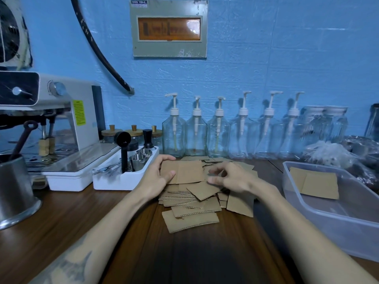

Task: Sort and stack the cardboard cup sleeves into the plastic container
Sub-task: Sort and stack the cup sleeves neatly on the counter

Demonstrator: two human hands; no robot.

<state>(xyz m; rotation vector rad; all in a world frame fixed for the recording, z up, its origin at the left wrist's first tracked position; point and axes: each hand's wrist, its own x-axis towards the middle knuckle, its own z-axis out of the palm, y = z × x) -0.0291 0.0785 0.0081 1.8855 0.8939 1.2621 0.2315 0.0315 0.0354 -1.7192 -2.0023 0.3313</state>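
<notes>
With only a sleeve or two (313, 182) lying flat in the plastic container (338, 220) at the right, barely begun: most of the cardboard sleeves still heaped in a loose pile (194, 199) on the wooden counter (82, 218), waiting to be squared up and moved across. Left hand (159, 175) curled round the near edge of a small gathered stack (184, 171) atop the pile, thumb on top; right hand (229, 176) just beside it, fingers loosely bent, thumb and forefinger nearly closed, apparently empty.
</notes>
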